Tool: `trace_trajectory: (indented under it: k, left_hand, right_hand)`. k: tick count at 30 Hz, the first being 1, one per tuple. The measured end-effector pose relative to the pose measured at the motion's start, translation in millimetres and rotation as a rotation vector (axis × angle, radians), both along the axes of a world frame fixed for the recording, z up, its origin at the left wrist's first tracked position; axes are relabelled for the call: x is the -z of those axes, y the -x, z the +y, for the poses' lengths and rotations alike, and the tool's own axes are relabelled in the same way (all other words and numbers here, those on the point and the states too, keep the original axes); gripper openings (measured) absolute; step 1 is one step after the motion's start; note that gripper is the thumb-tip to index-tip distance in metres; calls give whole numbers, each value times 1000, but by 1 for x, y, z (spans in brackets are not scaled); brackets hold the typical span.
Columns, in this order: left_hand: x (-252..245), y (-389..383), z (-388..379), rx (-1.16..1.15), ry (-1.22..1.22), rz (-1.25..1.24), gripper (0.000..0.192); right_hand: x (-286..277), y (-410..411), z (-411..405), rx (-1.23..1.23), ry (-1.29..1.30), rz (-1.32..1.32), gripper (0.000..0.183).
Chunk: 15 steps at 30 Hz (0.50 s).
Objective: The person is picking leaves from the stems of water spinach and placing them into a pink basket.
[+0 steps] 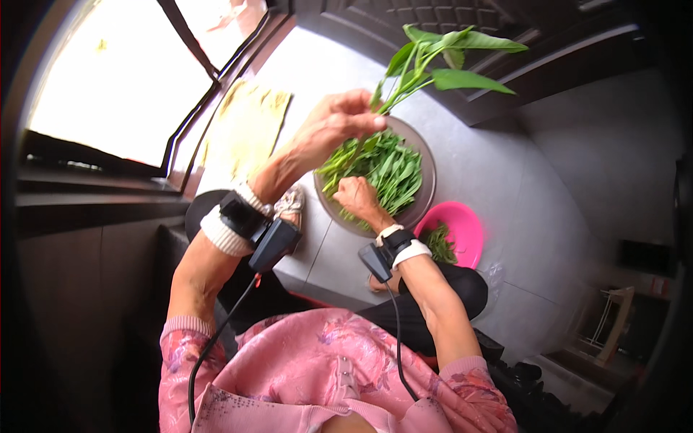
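Pinched between the thumb and fingers of my left hand [346, 116] are the stems of a leafy green sprig [422, 70], raised above the rim of a wide round basin [427, 157]. The sprig's leaves point away to the upper right. Long-leaved greens [398, 173] with pale stems fill much of the basin. My right hand [358, 197] is lower, over the near left part of these greens, with its fingers curled down; whether it grips any stems is hidden. A pink plastic bowl [471, 233] holding some loose greens [441, 243] stands beside the basin at the right.
A yellowish mat [246, 130] lies on the grey tiled floor by the bright doorway at left. My shoe [289, 203] is left of the basin. Dark panelled furniture [455, 81] stands beyond. Clear plastic [494, 279] lies near my right knee. Cables run from both wrist devices.
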<state>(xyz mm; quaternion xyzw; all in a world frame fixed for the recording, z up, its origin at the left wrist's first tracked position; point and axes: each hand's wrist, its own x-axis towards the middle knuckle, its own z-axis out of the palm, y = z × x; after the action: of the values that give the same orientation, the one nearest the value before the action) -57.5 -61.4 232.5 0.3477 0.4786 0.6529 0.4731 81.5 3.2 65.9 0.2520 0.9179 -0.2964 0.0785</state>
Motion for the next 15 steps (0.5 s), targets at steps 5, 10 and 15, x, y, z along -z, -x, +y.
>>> trace_trajectory:
  k: [5,10,15]
  left_hand:
    - [-1,-5,3,38,-19,-87,13]
    - [-5,-7,-1,50,-65,-10,17]
    - [-4,-8,-1,82,-11,-44,17]
  right_hand:
    - [-47,-1,23,-17,-111,255,20]
    - [-160,-15,40,108,31,369,13]
    - [-184,-36,63,322,277,487,13]
